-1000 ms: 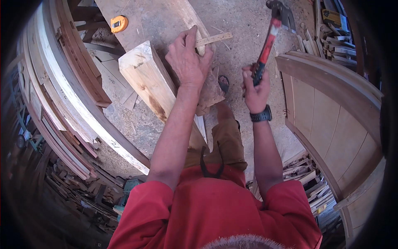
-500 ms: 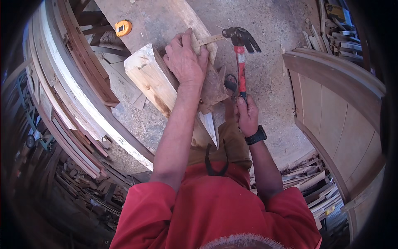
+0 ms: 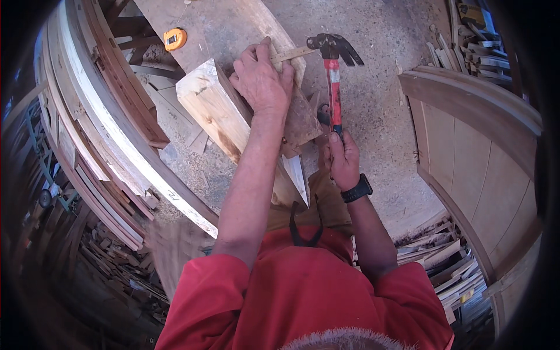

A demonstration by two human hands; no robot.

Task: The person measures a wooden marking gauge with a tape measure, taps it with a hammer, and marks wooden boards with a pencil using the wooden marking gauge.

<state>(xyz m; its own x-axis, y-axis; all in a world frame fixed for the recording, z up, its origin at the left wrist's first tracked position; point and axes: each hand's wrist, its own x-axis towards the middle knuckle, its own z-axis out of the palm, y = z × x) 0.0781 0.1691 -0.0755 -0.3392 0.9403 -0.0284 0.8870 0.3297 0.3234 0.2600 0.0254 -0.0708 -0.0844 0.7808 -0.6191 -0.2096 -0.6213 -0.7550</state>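
My right hand (image 3: 343, 156) grips the lower end of a claw hammer (image 3: 334, 96) with a red handle and dark head. The hammer head is at the outer end of a thin, narrow wooden strip (image 3: 294, 53); I cannot tell whether they touch. My left hand (image 3: 263, 84) holds this strip between thumb and fingers, over the edge of a long board (image 3: 265, 23). Left of that hand lies a thick squared timber (image 3: 213, 108), angled toward me. A pale pointed sliver of wood (image 3: 296, 178) shows below the board's near end.
A yellow tape measure (image 3: 174, 39) lies on the board at the upper left. Long curved planks (image 3: 111, 134) are stacked at the left. At the right stands a panelled wooden piece (image 3: 466, 146). Scrap wood (image 3: 443, 256) is piled at the lower right.
My right hand and the hammer have shifted a little left, bringing the hammer head closer to my left hand. My left hand keeps its place on the strip.
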